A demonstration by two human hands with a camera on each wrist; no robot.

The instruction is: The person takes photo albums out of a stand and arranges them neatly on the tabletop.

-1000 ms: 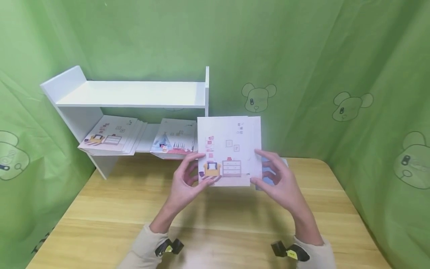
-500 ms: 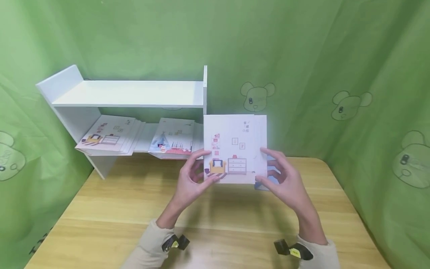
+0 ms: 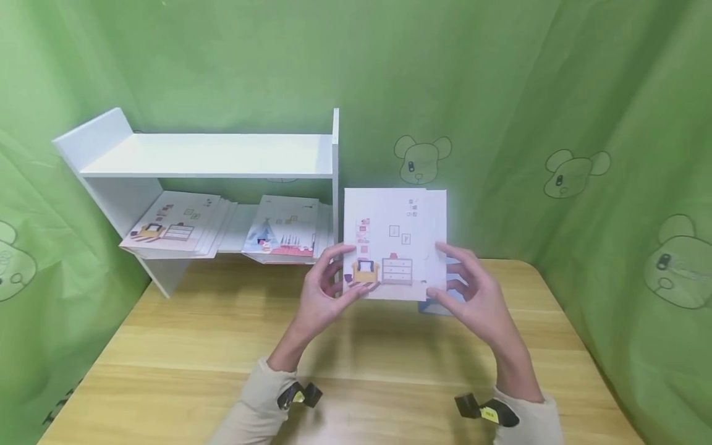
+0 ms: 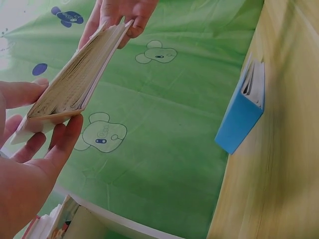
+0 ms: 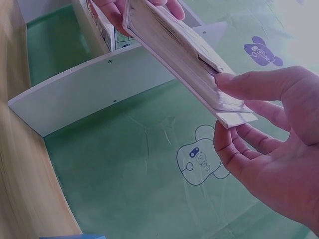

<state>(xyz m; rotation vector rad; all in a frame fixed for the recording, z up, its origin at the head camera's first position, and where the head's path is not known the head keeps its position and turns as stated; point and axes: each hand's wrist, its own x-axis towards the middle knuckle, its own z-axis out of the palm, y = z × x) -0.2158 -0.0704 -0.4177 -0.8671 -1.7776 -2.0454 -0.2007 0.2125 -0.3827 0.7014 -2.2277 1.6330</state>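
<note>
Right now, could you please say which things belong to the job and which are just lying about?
Part of the job: held book, left hand, right hand; perhaps white shelf, shelved books.
Apparently idle: blue book, green curtain, wooden table.

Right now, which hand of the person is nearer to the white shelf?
Left. The left hand is near the right end of the white shelf; the right hand is farther away, at the right edge of the held book.
</note>
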